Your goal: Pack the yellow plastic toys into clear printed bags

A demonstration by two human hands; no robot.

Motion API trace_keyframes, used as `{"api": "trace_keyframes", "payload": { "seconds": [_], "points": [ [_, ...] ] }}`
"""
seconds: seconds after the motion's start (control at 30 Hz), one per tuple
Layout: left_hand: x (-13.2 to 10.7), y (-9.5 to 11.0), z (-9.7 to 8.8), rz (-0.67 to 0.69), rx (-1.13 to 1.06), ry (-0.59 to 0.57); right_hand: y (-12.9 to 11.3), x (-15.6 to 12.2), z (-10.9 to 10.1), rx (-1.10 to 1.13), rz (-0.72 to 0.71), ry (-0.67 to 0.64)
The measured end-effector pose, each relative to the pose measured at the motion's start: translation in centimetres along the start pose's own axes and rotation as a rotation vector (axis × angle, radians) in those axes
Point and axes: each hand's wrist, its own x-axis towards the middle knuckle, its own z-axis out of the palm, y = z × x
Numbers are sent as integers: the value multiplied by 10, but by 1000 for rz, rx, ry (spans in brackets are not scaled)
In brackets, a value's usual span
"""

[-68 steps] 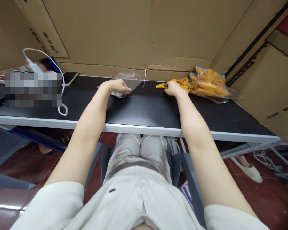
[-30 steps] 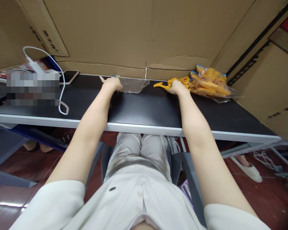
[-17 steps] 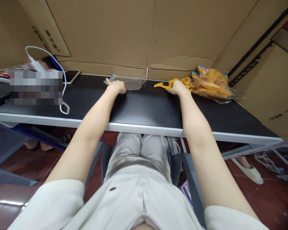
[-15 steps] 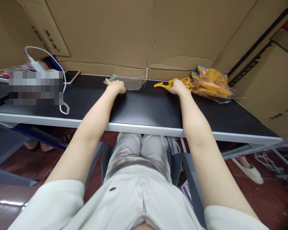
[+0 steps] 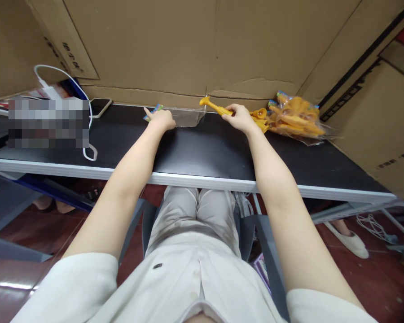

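Observation:
My left hand point(image 5: 162, 119) lies at the header end of a flat clear plastic bag point(image 5: 190, 116). Its thumb and curled fingers grip the bag beside the colourful printed header point(image 5: 157, 108), and one finger sticks out. My right hand point(image 5: 241, 118) is closed on the near end of a long, slim yellow plastic piece point(image 5: 215, 106) with a knobbed tip. That piece is raised and points left toward the bag's far end; I cannot tell its exact kind. Just right of this hand lie loose yellow plastic pieces point(image 5: 261, 115), partly hidden by my wrist.
A clear bag packed with yellow pieces point(image 5: 298, 117) rests at the right on the black table point(image 5: 205, 157). Cardboard panels point(image 5: 148, 45) stand along the back. A phone point(image 5: 101, 107) and a white cable point(image 5: 91, 154) are at the left, near a blurred patch.
My right hand has lifted the slim yellow piece off the loose ones and brought it left and up, turning its tip toward the bag. My left hand has hardly moved.

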Motion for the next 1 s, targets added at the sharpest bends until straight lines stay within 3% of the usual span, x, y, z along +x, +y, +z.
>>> {"api": "trace_keyframes", "payload": {
  "seconds": [0.33,0.7,0.83,1.0],
  "points": [
    [0,0,1,-20,33,-10,14,2,3,-195,7,-215],
    [4,-5,5,-121,-61,54,8,2,7,-162,-52,-260],
    [-4,7,10,36,-85,181,1,-1,9,-155,-55,-265],
    [-9,28,20,141,-145,169,-2,-2,9,-147,-61,-258]
  ]
}}
